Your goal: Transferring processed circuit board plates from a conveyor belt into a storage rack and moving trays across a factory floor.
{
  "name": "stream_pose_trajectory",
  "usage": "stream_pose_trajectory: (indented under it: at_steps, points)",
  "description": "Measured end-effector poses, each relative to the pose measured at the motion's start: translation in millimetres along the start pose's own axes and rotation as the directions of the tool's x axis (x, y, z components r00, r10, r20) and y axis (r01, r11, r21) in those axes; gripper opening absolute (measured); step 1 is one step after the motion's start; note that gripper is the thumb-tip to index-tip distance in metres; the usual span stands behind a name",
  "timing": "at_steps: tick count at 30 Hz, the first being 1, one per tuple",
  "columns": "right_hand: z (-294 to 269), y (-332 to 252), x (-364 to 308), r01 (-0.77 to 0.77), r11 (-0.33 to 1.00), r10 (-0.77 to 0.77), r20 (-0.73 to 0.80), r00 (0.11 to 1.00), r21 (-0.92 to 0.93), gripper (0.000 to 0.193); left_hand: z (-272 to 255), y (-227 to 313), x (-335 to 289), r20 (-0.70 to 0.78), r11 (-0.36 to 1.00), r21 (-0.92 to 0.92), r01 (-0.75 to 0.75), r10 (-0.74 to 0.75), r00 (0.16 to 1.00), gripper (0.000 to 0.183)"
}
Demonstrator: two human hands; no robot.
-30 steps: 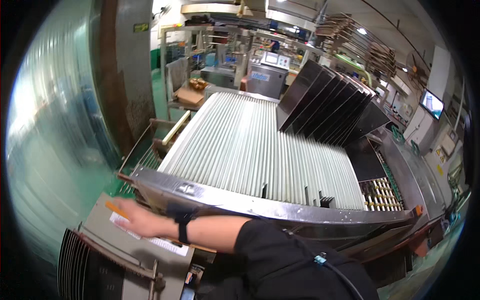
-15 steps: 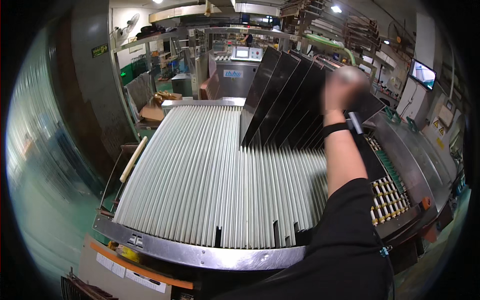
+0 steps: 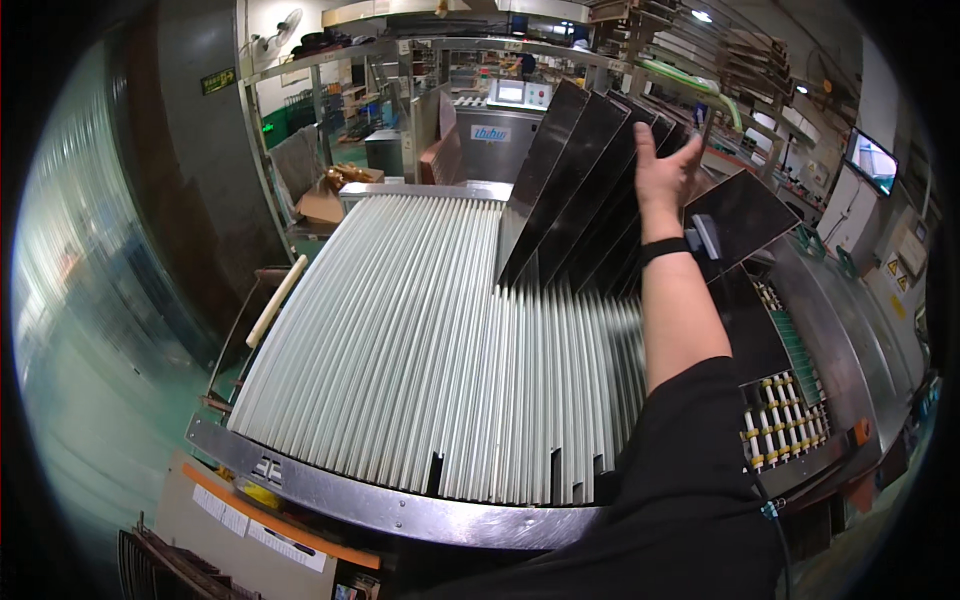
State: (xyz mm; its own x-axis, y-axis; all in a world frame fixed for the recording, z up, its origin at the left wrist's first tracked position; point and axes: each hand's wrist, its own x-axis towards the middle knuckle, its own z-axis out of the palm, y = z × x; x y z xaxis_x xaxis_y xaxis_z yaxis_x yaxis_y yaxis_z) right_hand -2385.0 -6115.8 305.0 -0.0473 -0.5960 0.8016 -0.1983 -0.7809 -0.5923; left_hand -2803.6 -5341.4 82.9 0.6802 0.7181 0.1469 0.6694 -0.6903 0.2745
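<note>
Right hand (image 3: 662, 170) raised, fingers (image 3: 642, 138) spread, touching glossy dark flat panels (image 3: 565, 165) slotted upright in a pale ribbed rack (image 3: 400, 340); grey machine (image 3: 500, 130) at 12 o'clock.

Head view, high over slatted rack (image 3: 420, 340), facing forward.

A green floor (image 3: 90, 420) is seen at left. A dark pillar (image 3: 195, 150) is set beside it. Metal racking (image 3: 400, 60) and a wall fan (image 3: 268, 40) are noted far back; a lit screen (image 3: 872, 160) is mounted far right.
</note>
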Motion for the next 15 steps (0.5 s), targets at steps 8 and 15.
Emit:
stream_pose_trajectory:
  at_steps: [8, 15]
  points:
    - [29, -96, -63, 0.052, 0.992, -0.023, 0.238, 0.971, -0.115, 0.123, 16, -25, 2, -0.090, 0.992, -0.084, -0.089, 0.081, 0.993, 0.040]
    - [40, -89, -35, 0.055, 0.981, -0.010, 0.237, 0.972, -0.186, 0.070, 23, -20, 4, -0.209, 0.985, -0.100, -0.141, 0.118, 0.971, 0.034]
